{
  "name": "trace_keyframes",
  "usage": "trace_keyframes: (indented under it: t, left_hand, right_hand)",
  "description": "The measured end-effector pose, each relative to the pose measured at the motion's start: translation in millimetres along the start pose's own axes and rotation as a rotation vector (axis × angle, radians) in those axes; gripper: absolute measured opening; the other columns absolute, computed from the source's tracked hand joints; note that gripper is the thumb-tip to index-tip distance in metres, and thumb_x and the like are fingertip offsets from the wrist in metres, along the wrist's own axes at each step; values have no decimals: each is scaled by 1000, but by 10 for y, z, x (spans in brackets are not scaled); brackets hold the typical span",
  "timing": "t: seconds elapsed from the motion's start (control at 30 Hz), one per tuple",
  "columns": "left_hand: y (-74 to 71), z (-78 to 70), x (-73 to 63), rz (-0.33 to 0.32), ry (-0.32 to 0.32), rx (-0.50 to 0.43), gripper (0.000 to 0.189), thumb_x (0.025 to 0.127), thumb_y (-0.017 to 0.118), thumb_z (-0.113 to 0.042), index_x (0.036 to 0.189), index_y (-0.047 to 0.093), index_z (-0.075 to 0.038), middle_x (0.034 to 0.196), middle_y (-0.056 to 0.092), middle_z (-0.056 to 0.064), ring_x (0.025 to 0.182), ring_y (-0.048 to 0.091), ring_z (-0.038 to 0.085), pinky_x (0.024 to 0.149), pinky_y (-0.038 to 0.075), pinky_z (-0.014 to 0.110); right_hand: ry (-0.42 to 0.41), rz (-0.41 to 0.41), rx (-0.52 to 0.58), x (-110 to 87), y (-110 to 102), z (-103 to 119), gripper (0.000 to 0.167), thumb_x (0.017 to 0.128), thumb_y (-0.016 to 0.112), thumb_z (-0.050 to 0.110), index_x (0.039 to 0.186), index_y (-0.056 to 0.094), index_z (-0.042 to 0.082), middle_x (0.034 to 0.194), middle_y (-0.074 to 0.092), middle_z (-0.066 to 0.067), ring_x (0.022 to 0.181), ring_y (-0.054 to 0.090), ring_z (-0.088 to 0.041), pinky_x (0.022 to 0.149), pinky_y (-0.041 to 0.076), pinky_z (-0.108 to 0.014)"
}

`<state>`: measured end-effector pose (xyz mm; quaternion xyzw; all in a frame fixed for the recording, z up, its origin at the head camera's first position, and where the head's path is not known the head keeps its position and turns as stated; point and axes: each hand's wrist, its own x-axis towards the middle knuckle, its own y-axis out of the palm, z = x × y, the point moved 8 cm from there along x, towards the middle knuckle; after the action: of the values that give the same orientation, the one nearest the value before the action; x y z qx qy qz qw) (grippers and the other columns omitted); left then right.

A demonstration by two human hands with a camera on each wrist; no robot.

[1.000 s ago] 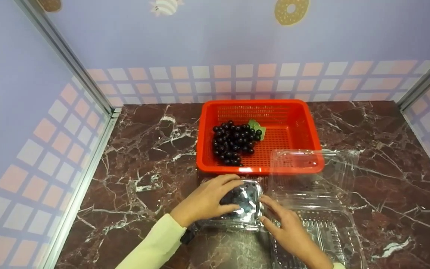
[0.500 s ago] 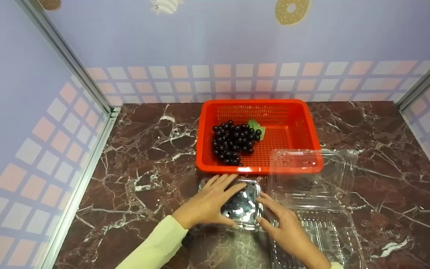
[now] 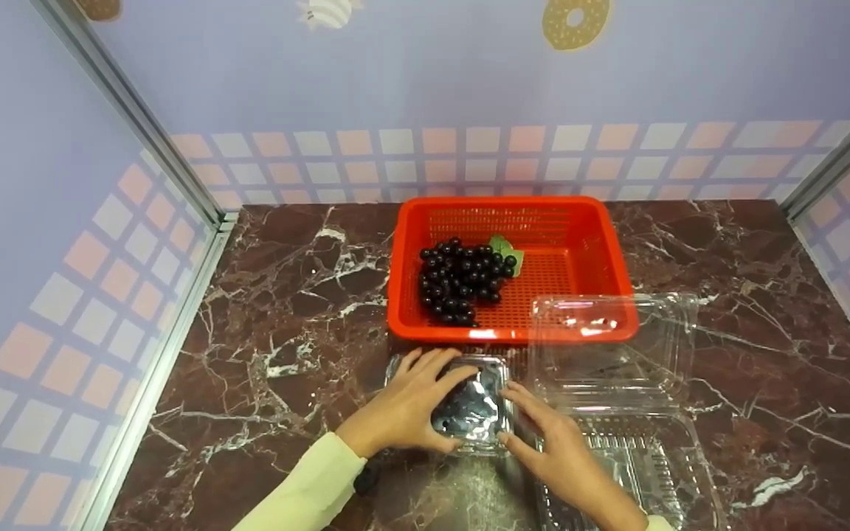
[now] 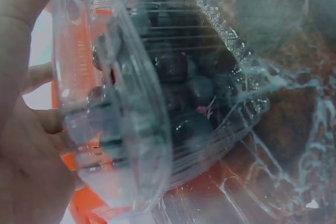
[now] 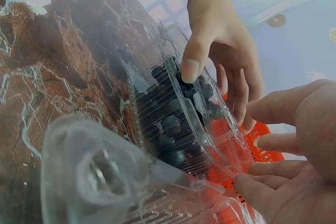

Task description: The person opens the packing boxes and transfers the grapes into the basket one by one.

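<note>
A clear plastic clamshell box, filled with dark round grapes, stands on the marbled table with its lid down. My left hand spans the box from the left, thumb at the near edge and fingers over the lid toward the far edge. In the right wrist view that left hand's thumb presses the rim. My right hand touches the box's right side, its fingers extended; in the right wrist view its fingertips meet the lid's edge. The box's left part is hidden under my left hand.
Behind the box stands a red basket holding a bunch of black grapes with a green leaf. A second clear clamshell lies open at the right, its lid overlapping the basket's front corner. Patterned walls enclose the table.
My left thumb has slid from the top of the lid to its near edge, and the left fingers have spread. The filled box and my right hand have shifted slightly left.
</note>
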<state>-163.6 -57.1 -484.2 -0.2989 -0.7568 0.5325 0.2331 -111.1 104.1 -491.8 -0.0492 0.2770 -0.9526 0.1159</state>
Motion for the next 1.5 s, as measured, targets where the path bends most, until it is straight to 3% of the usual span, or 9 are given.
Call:
trace_keyframes:
  t: [0.17, 0.37, 0.53, 0.73, 1.1, 1.3, 1.5]
  left_hand:
    - [-3, 16, -24, -13, -9, -14, 98, 62, 81, -53, 146, 38, -27, 151, 39, 11, 140, 36, 29, 116, 27, 57]
    - [-20, 33, -60, -27, -10, -42, 96, 62, 81, -52, 145, 39, -28, 150, 39, 7, 139, 37, 28, 115, 29, 56]
    - [-9, 44, -74, -51, 1, -119, 94, 62, 81, -47, 145, 40, -28, 148, 40, 8, 138, 36, 29, 112, 30, 59]
    - [-4, 64, -80, -91, 27, -213, 93, 62, 82, -42, 144, 42, -27, 144, 41, 8, 138, 35, 28, 114, 26, 61]
    - [23, 63, -65, -76, 43, -240, 89, 67, 79, -44, 146, 43, -25, 147, 40, 12, 139, 33, 29, 115, 23, 60]
    - [8, 28, -53, -106, 57, -214, 88, 69, 77, -53, 145, 45, -24, 145, 42, 11, 137, 36, 28, 114, 25, 61]
    - [20, 18, -47, -119, 40, -196, 86, 68, 77, -52, 144, 46, -25, 144, 42, 9, 137, 37, 26, 114, 26, 61]
  right_hand:
    - [-8, 9, 47, 5, 40, 16, 74, 83, 74, 16, 147, 38, 6, 152, 35, -22, 126, 52, -40, 100, 46, -38]
    - [39, 39, 51, 26, 95, 21, 90, 80, 77, 21, 153, 25, 6, 148, 36, -29, 125, 51, -44, 98, 48, -39]
    - [39, 3, -33, 57, 130, 65, 97, 75, 81, 20, 151, 25, 0, 148, 35, -28, 127, 50, -43, 103, 44, -44]
    - [39, -48, -150, 90, 176, 130, 98, 72, 83, 24, 148, 29, -6, 150, 31, -29, 135, 40, -44, 110, 34, -51]
    - [125, -25, -197, 100, 262, 154, 97, 76, 81, 26, 150, 25, -3, 155, 22, -28, 133, 37, -53, 105, 38, -59]
    - [129, -39, -265, 108, 293, 171, 96, 76, 79, 24, 150, 25, -5, 153, 24, -31, 127, 44, -54, 100, 45, -55]
    - [90, -71, -338, 125, 304, 204, 94, 74, 81, 21, 146, 29, -9, 148, 31, -35, 109, 58, -51, 89, 55, -48]
